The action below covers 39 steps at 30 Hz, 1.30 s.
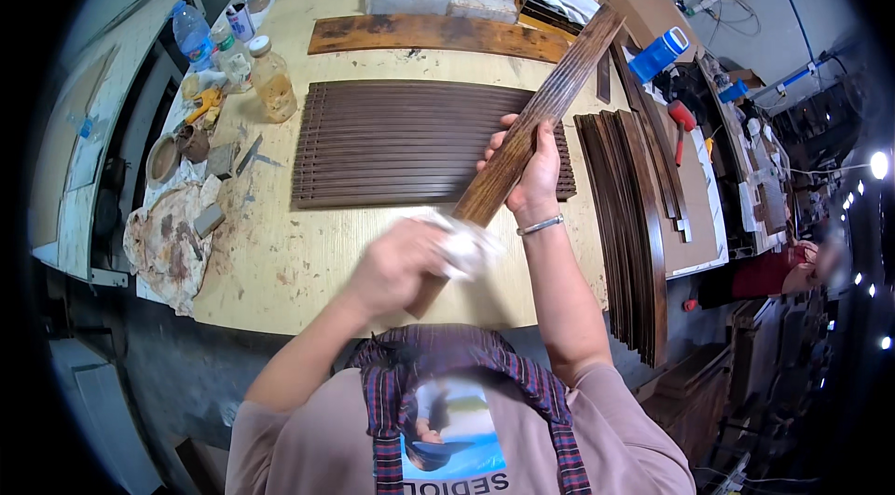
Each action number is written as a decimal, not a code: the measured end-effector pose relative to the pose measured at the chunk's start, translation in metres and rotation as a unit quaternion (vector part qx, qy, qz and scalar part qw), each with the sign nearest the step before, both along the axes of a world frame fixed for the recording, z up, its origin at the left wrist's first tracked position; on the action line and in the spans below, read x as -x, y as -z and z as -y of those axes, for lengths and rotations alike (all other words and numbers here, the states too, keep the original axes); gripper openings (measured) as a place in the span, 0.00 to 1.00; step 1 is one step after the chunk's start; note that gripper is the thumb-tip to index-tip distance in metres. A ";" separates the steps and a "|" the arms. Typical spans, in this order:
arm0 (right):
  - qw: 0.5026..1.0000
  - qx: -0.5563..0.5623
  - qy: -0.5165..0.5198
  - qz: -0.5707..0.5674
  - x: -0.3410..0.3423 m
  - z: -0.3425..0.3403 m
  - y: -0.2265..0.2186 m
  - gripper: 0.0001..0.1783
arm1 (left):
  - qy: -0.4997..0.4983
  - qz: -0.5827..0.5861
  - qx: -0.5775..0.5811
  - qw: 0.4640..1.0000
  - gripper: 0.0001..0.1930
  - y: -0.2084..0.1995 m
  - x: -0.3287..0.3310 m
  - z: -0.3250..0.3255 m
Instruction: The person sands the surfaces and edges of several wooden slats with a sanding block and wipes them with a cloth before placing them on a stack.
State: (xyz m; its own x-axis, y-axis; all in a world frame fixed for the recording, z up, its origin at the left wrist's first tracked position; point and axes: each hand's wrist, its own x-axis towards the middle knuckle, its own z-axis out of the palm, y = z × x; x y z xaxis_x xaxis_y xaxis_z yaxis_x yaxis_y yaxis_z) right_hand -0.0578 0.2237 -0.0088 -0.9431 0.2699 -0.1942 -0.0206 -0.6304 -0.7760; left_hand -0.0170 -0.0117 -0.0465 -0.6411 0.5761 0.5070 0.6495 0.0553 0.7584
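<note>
Head view: a long wooden slat [513, 158] is being held slantwise between the hands, its far end being pointed to the far right and its near end toward the person's body. Its middle is being grasped by the right hand [539, 173], the thumb being laid along the right edge and the fingertips being shown at the left edge. A crumpled white cloth [463, 248] is being clutched in the left hand [401, 262] and is being held against the near part of the slat; the left fingers are being blurred, so their exact placing cannot be told. A short piece of the slat is being left visible on the near side of the cloth.

The slat is being seen as narrow and straight, streaked lengthwise in dark and lighter brown. A pale sheen is being reflected from its far half, while a warmer brown is being shown nearer the cloth.

Behind the slat, a row of dark brown slats [401, 145] is being supported on the worktop [261, 257]. To the right, a bundle of dark strips [626, 225] is being kept lengthwise, and at the far side a stained plank [429, 35] is being partly hidden by the held slat.
</note>
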 end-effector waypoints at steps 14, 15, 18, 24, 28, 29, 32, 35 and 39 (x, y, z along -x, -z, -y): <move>0.992 -0.004 -0.080 -0.101 -0.004 0.034 -0.011 0.33 | 0.008 0.531 -0.109 0.840 0.21 -0.022 -0.013 -0.037; 0.991 -0.003 -0.085 -0.100 -0.003 0.034 -0.010 0.32 | 0.005 0.538 -0.110 0.835 0.21 -0.023 -0.013 -0.037; 0.992 0.002 -0.094 -0.081 -0.006 0.034 -0.007 0.34 | 0.018 0.510 -0.115 0.852 0.21 -0.020 -0.014 -0.034; 0.992 -0.018 -0.113 -0.061 -0.005 0.036 -0.004 0.35 | 0.003 0.539 -0.110 0.835 0.20 -0.020 -0.019 -0.035; 0.991 -0.029 -0.118 -0.055 -0.005 0.037 -0.002 0.36 | 0.004 0.542 -0.094 0.835 0.19 -0.015 -0.018 -0.035; 0.991 -0.027 -0.120 -0.053 -0.005 0.037 -0.001 0.36 | 0.002 0.538 -0.097 0.838 0.19 -0.015 -0.018 -0.035; 0.991 -0.022 -0.126 -0.046 -0.005 0.039 -0.001 0.36 | 0.011 0.514 -0.105 0.852 0.18 -0.012 -0.018 -0.032; 0.990 -0.022 -0.130 -0.045 -0.006 0.041 -0.003 0.36 | 0.030 0.493 -0.108 0.863 0.17 -0.010 -0.015 -0.028; 0.990 -0.031 -0.132 -0.048 -0.005 0.044 -0.004 0.37 | 0.008 0.543 -0.103 0.833 0.18 -0.015 -0.016 -0.030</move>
State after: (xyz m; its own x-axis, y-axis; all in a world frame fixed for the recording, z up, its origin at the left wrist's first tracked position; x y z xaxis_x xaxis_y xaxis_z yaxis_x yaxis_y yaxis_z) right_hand -0.0529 0.1801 -0.0049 -0.9956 0.0194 -0.0921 0.0643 -0.5751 -0.8156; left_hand -0.0013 0.0179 -0.0311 -0.7794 0.5610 -0.2788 -0.4271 -0.1502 0.8917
